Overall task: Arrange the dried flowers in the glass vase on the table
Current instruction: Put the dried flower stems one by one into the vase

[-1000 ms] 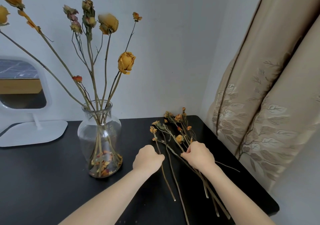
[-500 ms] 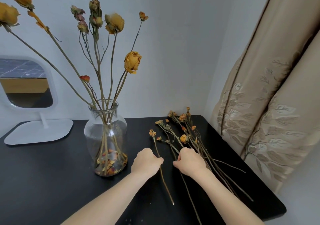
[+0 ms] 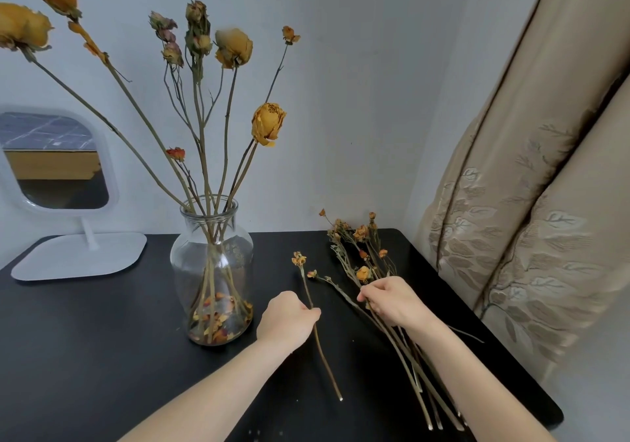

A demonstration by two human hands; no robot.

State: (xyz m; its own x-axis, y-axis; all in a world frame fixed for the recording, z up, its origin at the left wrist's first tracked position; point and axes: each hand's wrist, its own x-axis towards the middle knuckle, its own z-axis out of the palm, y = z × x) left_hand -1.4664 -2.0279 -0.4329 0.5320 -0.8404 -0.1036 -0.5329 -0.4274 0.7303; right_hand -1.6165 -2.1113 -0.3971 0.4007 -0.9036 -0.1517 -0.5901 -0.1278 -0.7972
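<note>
Looking down from your head: your left hand [image 3: 286, 317] pinches one thin flower stem [image 3: 323, 356], just right of the glass vase [image 3: 211, 264]. Your right hand [image 3: 392, 302] curls its fingers on the pile of dried flowers [image 3: 361, 254] lying on the black table [image 3: 85, 339].

Recorded left forearm [image 3: 211, 390] and right forearm [image 3: 477, 380], both bare along the whole visible length, seen from the lower edge of the frame. Recorded left hand [image 3: 286, 319] at lower centre: bare, back and knuckles shown. Recorded right hand [image 3: 392, 302] right of centre: bare, back shown, fingers [image 3: 370, 293] partly hidden. Cannot tell nail detail at this sharpness.
</note>
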